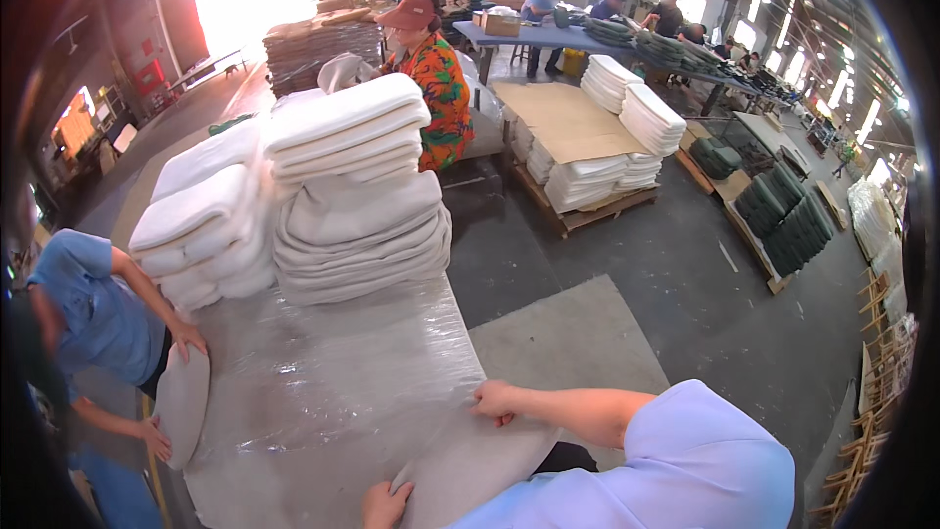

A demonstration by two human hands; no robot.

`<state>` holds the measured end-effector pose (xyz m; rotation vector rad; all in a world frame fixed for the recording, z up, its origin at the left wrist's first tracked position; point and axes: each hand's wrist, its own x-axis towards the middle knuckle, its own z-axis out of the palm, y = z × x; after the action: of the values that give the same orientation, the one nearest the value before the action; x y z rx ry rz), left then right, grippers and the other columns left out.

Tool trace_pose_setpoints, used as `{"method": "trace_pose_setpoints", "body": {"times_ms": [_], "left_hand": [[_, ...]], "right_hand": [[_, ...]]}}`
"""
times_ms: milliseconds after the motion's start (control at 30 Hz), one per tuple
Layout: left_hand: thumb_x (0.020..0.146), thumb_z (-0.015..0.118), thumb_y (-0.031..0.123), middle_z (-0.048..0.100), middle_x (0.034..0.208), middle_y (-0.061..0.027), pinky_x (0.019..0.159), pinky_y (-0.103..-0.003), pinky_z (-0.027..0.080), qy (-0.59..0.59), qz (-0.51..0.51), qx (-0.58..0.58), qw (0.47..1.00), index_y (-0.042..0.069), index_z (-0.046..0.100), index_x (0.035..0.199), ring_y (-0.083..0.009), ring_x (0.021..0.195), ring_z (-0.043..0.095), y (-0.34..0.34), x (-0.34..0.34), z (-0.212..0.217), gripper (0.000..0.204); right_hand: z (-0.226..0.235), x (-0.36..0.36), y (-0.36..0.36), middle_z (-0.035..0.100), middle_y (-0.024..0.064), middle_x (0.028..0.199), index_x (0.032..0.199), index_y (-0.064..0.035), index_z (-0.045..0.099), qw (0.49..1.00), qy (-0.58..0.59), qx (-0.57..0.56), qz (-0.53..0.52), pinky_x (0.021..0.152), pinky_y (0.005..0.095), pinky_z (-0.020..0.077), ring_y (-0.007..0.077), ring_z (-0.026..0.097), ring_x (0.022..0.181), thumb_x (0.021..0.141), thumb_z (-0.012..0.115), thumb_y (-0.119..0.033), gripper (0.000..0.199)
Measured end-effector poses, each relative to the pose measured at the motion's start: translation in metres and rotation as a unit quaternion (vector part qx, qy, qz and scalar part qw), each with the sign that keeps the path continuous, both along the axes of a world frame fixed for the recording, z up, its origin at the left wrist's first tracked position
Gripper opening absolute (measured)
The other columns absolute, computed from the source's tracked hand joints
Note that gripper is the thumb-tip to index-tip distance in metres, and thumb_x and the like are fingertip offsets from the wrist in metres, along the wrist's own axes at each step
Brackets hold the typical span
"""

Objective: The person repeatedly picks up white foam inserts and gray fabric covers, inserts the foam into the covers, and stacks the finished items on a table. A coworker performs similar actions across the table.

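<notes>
A grey fabric piece, perhaps a cushion cover [475, 465], lies over the near right edge of the plastic-covered table [323, 372]. My right hand [497, 402] is closed on its far edge, fingers curled under. At the lower edge of the picture, my left hand [387, 504] pinches its near left side. Across the table to the left, a co-worker in a blue shirt holds a similar grey cushion piece [186, 407] with both hands, one on its top and one on its lower side.
Folded white padding [343, 127] rests on a stack of grey fabric pieces [362, 235], beside more white padding [196, 211]. A person in a red cap stands behind. Right of them is a loaded pallet [568, 127]; dark green bundles [783, 216] lie farther right.
</notes>
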<state>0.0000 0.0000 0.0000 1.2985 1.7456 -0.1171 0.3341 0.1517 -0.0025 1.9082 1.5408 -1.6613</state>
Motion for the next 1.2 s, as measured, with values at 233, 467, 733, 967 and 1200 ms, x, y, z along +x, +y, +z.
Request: {"method": "trace_pose_setpoints", "body": {"times_ms": [233, 467, 733, 967, 1200], "left_hand": [[0.108, 0.046, 0.049, 0.068, 0.127, -0.0308, 0.102, -0.057, 0.048, 0.093, 0.186, 0.083, 0.975, 0.0, 0.071, 0.122, -0.0489, 0.117, 0.064, -0.032, 0.026, -0.03, 0.056], [0.112, 0.04, 0.044, 0.072, 0.101, -0.0304, 0.083, -0.062, 0.051, 0.112, 0.16, 0.093, 0.976, 0.0, 0.066, 0.106, -0.0535, 0.095, 0.067, -0.025, 0.036, -0.03, 0.052], [0.11, 0.049, 0.04, 0.069, 0.09, -0.031, 0.078, -0.059, 0.051, 0.119, 0.157, 0.126, 0.972, 0.001, 0.067, 0.101, -0.0507, 0.088, 0.067, -0.023, 0.039, -0.041, 0.044], [0.108, 0.055, 0.034, 0.066, 0.134, -0.0232, 0.106, -0.049, 0.048, 0.11, 0.044, 0.197, 0.973, 0.006, 0.069, 0.13, -0.0391, 0.127, 0.061, -0.031, 0.032, 0.004, 0.038], [0.113, 0.047, 0.031, 0.038, 0.169, -0.0183, 0.129, -0.04, 0.024, -0.198, -0.033, 0.06, 0.978, 0.008, 0.047, 0.159, -0.0299, 0.157, 0.034, -0.089, 0.053, 0.07, 0.051]], "right_hand": [[-0.006, -0.009, -0.01, 0.068, 0.0094, 0.066, 0.102, -0.0056, 0.073, 0.991, -0.014, 0.092, -0.092, 0.046, 0.0386, 0.0534, 0.0201, 0.067, 0.05, 0.104, 0.06, -0.034, 0.031], [-0.07, 0.004, -0.036, 0.063, 0.0103, 0.066, 0.088, -0.0009, 0.066, 0.958, -0.006, 0.262, -0.117, 0.052, 0.0392, 0.0485, 0.0172, 0.058, 0.052, 0.102, 0.066, -0.026, 0.029], [-0.048, -0.003, -0.021, 0.069, 0.0188, 0.077, 0.088, 0.0025, 0.064, 0.97, -0.022, 0.224, -0.09, 0.075, 0.0453, 0.0537, 0.0338, 0.067, 0.075, 0.096, 0.07, -0.024, 0.029], [0.016, 0.051, -0.006, 0.071, 0.0033, 0.102, 0.116, -0.0051, 0.074, 0.96, 0.191, 0.134, -0.152, 0.085, 0.0328, 0.0563, 0.0148, 0.067, 0.089, 0.104, 0.064, -0.021, 0.022], [0.047, 0.145, -0.09, 0.071, 0.0071, 0.129, 0.125, -0.0059, 0.075, 0.95, 0.286, 0.075, -0.097, 0.108, 0.0351, 0.0475, 0.017, 0.063, 0.119, 0.113, 0.049, -0.038, 0.043]]}}
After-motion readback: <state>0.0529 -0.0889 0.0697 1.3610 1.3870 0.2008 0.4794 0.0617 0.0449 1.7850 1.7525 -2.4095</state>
